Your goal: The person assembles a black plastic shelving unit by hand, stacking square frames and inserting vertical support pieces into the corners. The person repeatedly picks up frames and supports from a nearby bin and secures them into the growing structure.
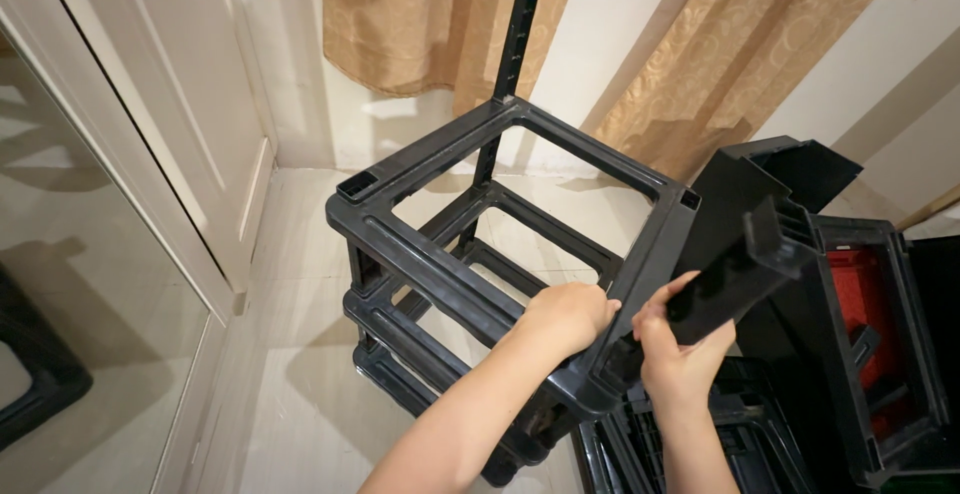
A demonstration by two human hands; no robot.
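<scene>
A black plastic rack frame [440, 264] of stacked open square tiers stands on the floor, with one upright black post [515, 39] rising from its far corner. My left hand [565, 316] grips the top tier's near rail by its front right corner. My right hand [675, 354] holds a black plastic post piece [745, 259], tilted, its lower end at that same corner socket.
More black plastic parts [870, 354] lie piled at the right, one showing red inside. A slatted black panel [700, 444] lies on the floor under my right hand. Beige curtains [440, 14] hang behind, a white door [190, 104] and a mirror panel [70, 284] stand at left.
</scene>
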